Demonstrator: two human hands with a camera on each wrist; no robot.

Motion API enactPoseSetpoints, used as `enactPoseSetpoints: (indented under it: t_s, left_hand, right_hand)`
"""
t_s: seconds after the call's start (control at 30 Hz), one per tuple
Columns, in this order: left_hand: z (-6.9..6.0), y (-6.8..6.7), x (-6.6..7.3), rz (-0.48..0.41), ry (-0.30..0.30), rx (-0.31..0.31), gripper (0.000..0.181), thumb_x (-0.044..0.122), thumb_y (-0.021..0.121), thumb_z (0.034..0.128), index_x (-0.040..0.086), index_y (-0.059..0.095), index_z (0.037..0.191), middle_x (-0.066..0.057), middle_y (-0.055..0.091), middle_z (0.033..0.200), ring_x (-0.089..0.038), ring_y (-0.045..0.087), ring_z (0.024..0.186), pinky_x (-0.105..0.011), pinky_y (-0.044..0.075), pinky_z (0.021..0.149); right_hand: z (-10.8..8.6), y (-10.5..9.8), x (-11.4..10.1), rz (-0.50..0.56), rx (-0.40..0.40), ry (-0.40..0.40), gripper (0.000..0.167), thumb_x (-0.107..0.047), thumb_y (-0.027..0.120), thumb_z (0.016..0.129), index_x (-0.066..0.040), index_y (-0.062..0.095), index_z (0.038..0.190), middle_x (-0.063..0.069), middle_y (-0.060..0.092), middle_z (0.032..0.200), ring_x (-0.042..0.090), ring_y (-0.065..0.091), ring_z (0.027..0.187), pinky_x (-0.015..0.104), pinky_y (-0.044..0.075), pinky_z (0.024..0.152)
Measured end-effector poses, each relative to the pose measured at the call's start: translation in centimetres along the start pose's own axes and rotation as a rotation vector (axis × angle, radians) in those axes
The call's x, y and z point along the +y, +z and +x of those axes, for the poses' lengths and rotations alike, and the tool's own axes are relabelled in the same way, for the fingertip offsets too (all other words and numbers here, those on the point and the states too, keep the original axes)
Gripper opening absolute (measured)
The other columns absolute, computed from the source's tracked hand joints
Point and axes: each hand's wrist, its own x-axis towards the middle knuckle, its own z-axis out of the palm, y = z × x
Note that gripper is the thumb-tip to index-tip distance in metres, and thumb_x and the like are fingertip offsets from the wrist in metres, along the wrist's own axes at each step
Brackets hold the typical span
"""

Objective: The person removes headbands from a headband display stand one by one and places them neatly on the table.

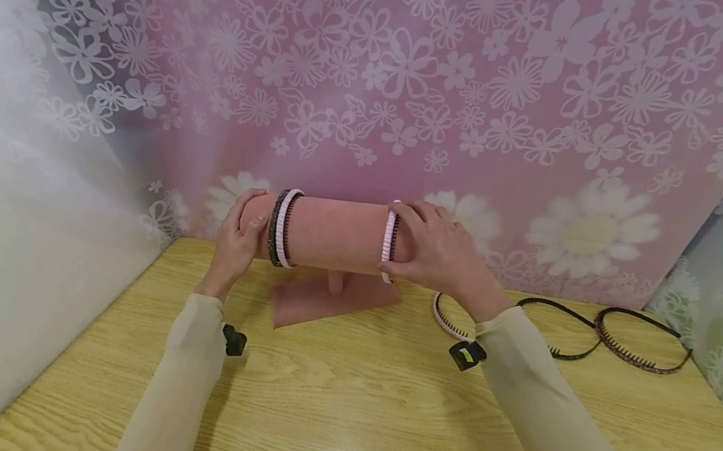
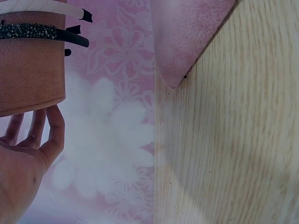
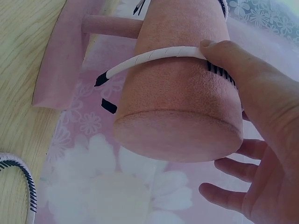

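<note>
A pink plush headband stand has a horizontal roll (image 1: 337, 234) on a short post above a flat base (image 1: 299, 306). My left hand (image 1: 234, 248) grips the roll's left end, thumb in front and fingers over the top. Close to that hand, a dark glittery headband (image 2: 28, 31) and a pale wrapped headband (image 1: 281, 227) sit side by side round the roll. Toward the other end, my right hand (image 1: 441, 253) holds another pale headband (image 3: 159, 53) that arches over the roll. In the right wrist view its thumb presses the band; dark comb teeth show along the inner side.
Several more headbands lie on the wooden table (image 1: 330, 386) at right: a pale one (image 1: 446, 321), a black one (image 1: 577, 355) and a dark patterned one (image 1: 631, 357). A pink flowered curtain (image 1: 372, 130) hangs right behind the stand.
</note>
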Motion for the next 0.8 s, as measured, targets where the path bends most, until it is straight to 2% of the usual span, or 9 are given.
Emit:
enactPoseSetpoints:
  t_s: [0.1, 0.23, 0.3, 0.53, 0.8]
  left_hand:
    - [0.2, 0.1, -0.9, 0.014, 0.001, 0.004, 0.045, 0.034, 0.053, 0.1042, 0.023, 0.052, 0.148, -0.011, 0.057, 0.146, -0.036, 0.057, 0.122, -0.057, 0.041, 0.104]
    - [0.2, 0.1, -0.9, 0.007, -0.002, 0.001, 0.045, 0.031, 0.054, 0.1042, 0.022, 0.052, 0.148, -0.012, 0.057, 0.146, -0.037, 0.057, 0.122, -0.058, 0.042, 0.103]
    - [0.1, 0.0, -0.3, -0.002, -0.006, -0.001, 0.044, 0.029, 0.054, 0.1042, 0.019, 0.052, 0.147, -0.016, 0.056, 0.145, -0.040, 0.057, 0.121, -0.060, 0.041, 0.103]
    - [-0.8, -0.4, 3.0, 0.002, 0.004, -0.010, 0.045, 0.020, 0.054, 0.1034, 0.009, 0.052, 0.147, -0.023, 0.056, 0.145, -0.045, 0.057, 0.120, -0.061, 0.042, 0.103]
    - [-0.8, -0.4, 3.1, -0.005, 0.008, -0.020, 0.044, 0.020, 0.054, 0.1039, 0.011, 0.052, 0.147, -0.023, 0.057, 0.142, -0.043, 0.058, 0.117, -0.059, 0.043, 0.101]
  right_hand:
    - [0.0, 0.1, 0.1, 0.002, -0.002, 0.005, 0.095, -0.056, 0.080, 0.080, -0.019, 0.038, 0.157, 0.016, 0.044, 0.155, 0.043, 0.044, 0.140, 0.064, 0.047, 0.103]
    - [-0.1, 0.0, 0.3, 0.007, -0.009, 0.008, 0.095, -0.055, 0.079, 0.081, -0.020, 0.037, 0.157, 0.016, 0.044, 0.155, 0.043, 0.044, 0.141, 0.065, 0.047, 0.102]
    - [-0.2, 0.0, 0.4, 0.021, -0.009, 0.010, 0.095, -0.055, 0.080, 0.081, -0.020, 0.037, 0.157, 0.016, 0.043, 0.156, 0.042, 0.043, 0.141, 0.065, 0.046, 0.103]
    - [-0.7, -0.2, 0.7, 0.050, 0.005, -0.004, 0.093, -0.047, 0.081, 0.080, -0.018, 0.038, 0.157, 0.018, 0.045, 0.152, 0.042, 0.047, 0.137, 0.065, 0.049, 0.100]
    - [-1.1, -0.4, 1.1, 0.097, -0.013, 0.003, 0.093, -0.039, 0.080, 0.080, -0.019, 0.036, 0.159, 0.016, 0.041, 0.157, 0.041, 0.046, 0.139, 0.064, 0.051, 0.097]
